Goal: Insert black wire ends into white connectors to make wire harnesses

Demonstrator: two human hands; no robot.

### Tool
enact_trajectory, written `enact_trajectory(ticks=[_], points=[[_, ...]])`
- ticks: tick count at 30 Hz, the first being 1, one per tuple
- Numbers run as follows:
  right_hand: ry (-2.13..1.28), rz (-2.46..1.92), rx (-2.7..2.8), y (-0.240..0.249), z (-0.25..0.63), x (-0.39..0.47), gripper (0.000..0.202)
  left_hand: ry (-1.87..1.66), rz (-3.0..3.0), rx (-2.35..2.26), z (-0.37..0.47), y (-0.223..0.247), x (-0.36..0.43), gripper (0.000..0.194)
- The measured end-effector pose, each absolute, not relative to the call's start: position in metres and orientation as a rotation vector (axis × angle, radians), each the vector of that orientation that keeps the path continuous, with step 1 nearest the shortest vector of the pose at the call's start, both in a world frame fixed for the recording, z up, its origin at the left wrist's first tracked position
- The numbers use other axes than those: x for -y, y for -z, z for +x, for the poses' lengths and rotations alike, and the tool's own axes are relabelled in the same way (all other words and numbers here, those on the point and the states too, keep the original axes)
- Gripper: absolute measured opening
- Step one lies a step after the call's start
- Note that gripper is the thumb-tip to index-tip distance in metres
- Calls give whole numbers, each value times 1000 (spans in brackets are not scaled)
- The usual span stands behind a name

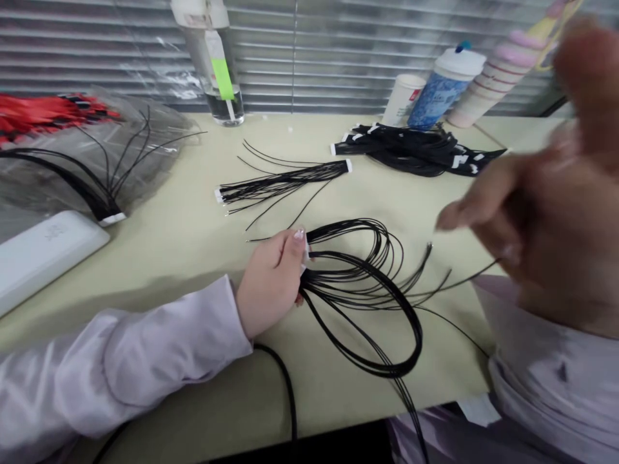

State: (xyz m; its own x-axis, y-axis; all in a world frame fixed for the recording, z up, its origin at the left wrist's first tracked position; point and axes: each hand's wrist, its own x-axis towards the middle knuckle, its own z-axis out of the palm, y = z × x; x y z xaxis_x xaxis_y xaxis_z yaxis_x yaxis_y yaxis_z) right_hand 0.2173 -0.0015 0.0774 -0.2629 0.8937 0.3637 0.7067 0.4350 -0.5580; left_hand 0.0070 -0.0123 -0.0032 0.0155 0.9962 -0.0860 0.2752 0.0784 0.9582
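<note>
My left hand (pixel 273 277) is closed around a white connector (pixel 305 254) with a bundle of black wires (pixel 406 322) fanning out to the right. Some wires loop back in wide curves; others end loose, and several hang over the table's front edge. My right hand (pixel 546 187) is raised close to the camera at the right, blurred, with thumb and forefinger spread apart. One black wire runs up to the edge of that hand; whether it touches or passes behind is unclear. Beyond my left hand lies another black wire harness (pixel 290 180) with white end connectors.
A pile of black harnesses (pixel 416 148) lies at the back right, near a white cup (pixel 403 100) and blue tumbler (pixel 442 87). A clear bottle (pixel 213 71) stands by the blinds. At left are plastic bags (pixel 149 142), red wires (pixel 43 116) and a white device (pixel 53 251).
</note>
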Motion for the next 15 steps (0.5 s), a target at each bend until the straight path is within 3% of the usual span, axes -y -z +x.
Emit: enact_trajectory(ticks=[3,7,15], points=[[-600,-1322,2085,-68,200,1,52,-985,1391,-1409,6,5,14,40],[-465,-1311,2418,-54,185,-2,11,-993,1431,-1412,7,5,16,39],[-521,-1060,2354,-51,177,1,20,-979,1506,-1412,7,0,14,39]])
